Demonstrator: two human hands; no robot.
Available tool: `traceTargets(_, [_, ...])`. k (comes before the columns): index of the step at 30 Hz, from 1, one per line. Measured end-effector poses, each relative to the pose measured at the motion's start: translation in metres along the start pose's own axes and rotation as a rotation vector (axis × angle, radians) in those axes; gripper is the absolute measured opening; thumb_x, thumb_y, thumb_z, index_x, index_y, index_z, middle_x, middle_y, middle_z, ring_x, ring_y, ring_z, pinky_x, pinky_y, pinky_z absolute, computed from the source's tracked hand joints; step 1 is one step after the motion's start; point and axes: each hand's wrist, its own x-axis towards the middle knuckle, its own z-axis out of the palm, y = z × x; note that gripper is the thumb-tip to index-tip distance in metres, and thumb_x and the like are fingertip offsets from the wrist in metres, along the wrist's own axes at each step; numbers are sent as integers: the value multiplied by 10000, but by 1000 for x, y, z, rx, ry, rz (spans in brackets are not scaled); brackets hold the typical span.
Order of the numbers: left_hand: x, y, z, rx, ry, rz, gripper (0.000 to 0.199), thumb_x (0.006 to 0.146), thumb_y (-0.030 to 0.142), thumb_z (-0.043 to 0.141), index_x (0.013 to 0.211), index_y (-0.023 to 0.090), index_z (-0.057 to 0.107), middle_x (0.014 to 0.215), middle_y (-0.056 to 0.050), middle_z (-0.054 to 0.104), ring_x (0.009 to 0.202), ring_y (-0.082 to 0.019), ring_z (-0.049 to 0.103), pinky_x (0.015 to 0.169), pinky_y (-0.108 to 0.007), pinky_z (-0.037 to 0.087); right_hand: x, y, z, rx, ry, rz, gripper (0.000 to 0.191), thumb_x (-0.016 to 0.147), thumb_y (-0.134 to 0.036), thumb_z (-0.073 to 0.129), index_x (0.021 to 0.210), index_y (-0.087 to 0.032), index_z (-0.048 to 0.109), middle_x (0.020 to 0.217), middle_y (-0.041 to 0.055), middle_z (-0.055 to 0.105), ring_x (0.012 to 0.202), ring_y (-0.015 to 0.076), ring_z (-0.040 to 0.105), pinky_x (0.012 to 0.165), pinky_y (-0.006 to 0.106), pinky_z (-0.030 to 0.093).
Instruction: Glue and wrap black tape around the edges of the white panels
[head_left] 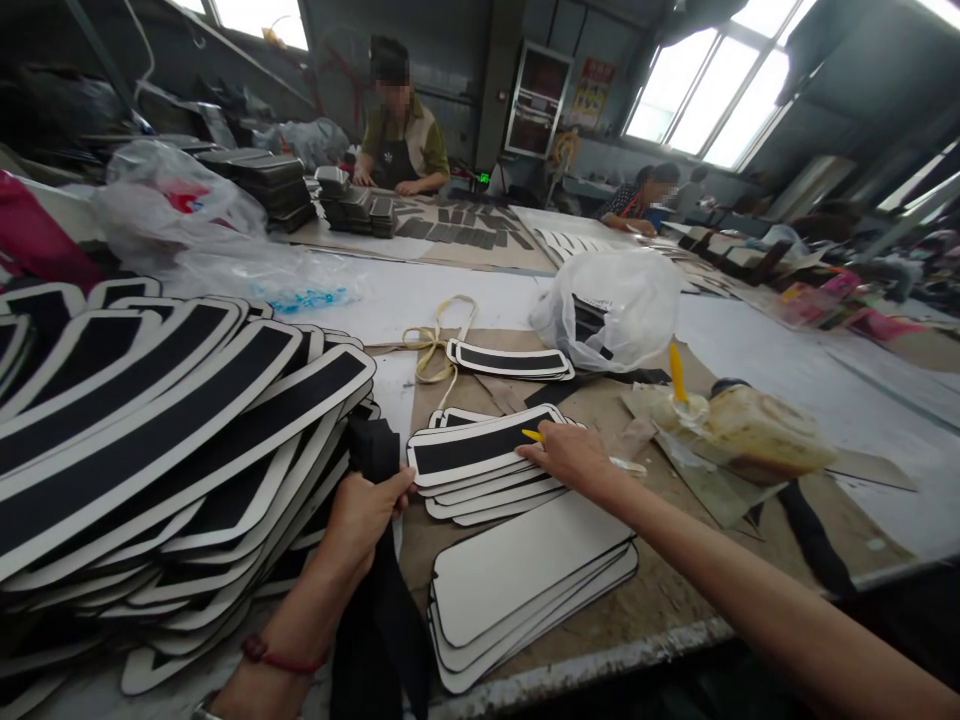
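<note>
My left hand (367, 515) is closed on a folded black fabric strip (375, 450), whose tail hangs past the table's front edge. Its fingertips are at the left corner of a curved white panel (439, 480) with a black band along its middle, the top one of a small stack. Above that panel's right part, my right hand (566, 455) pinches a yellow pointed tool (532, 436); only its tip shows. Close in front lies a stack of plain white panels (525, 580) with rounded corners.
A large pile of black-banded panels (187, 400) fills the left side. Behind the work are more panels (514, 362) and a white plastic bag (611, 310). To the right lies a stained glue container (765, 430) beside a yellow handle (677, 372). Co-workers sit farther back.
</note>
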Motion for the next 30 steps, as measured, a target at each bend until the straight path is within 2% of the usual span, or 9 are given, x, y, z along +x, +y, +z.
traceTargets(6, [1, -2, -1, -17, -2, -2, 346, 457, 388, 730, 630, 102, 640, 512, -34, 597, 429, -105, 459, 431, -215, 336, -16, 18, -10, -76, 36, 56, 270, 935, -382, 428, 956, -164, 585, 920, 133, 676, 864, 283, 646, 668, 323, 424])
traceTargets(12, [0, -7, -4, -31, -17, 33, 352, 464, 399, 732, 619, 99, 632, 510, -42, 595, 435, -110, 468, 425, -212, 336, -46, 40, -34, -124, 106, 124, 307, 957, -335, 342, 932, -149, 585, 861, 152, 670, 825, 294, 650, 637, 325, 415])
traceTargets(17, [-1, -8, -6, -12, -41, 68, 344, 492, 394, 733, 596, 79, 643, 489, -52, 584, 431, -107, 457, 422, -208, 328, -55, 37, -31, -176, 69, 31, 237, 928, -171, 348, 946, -142, 583, 831, 145, 672, 781, 293, 657, 605, 317, 410])
traceTargets(20, [-6, -6, -9, -9, -35, 95, 332, 499, 405, 731, 586, 100, 632, 510, -42, 586, 439, -105, 455, 422, -205, 325, -57, 32, -26, -170, 63, -34, 237, 897, -93, 358, 964, -161, 575, 889, 115, 675, 809, 264, 657, 625, 298, 407])
traceTargets(22, [-12, -5, -12, -1, -22, 109, 324, 508, 414, 726, 551, 114, 612, 486, -24, 558, 431, -96, 434, 421, -200, 312, -59, 32, -26, -160, 67, -52, 238, 890, -79, 360, 967, -168, 566, 921, 107, 672, 829, 246, 653, 631, 287, 402])
traceTargets(26, [-26, -9, -20, 68, -14, 94, 383, 543, 465, 714, 451, 123, 568, 404, -9, 483, 391, -87, 390, 415, -208, 288, -58, 38, -27, -136, 90, -22, 207, 921, -155, 363, 923, -160, 569, 889, 113, 674, 812, 248, 651, 623, 283, 391])
traceTargets(30, [-37, -11, -20, 118, -33, 116, 416, 576, 502, 689, 437, 136, 550, 383, 3, 453, 393, -95, 387, 429, -217, 288, -50, 43, -22, -102, 103, -11, 198, 913, -159, 380, 914, -153, 577, 900, 112, 675, 825, 239, 645, 621, 278, 374])
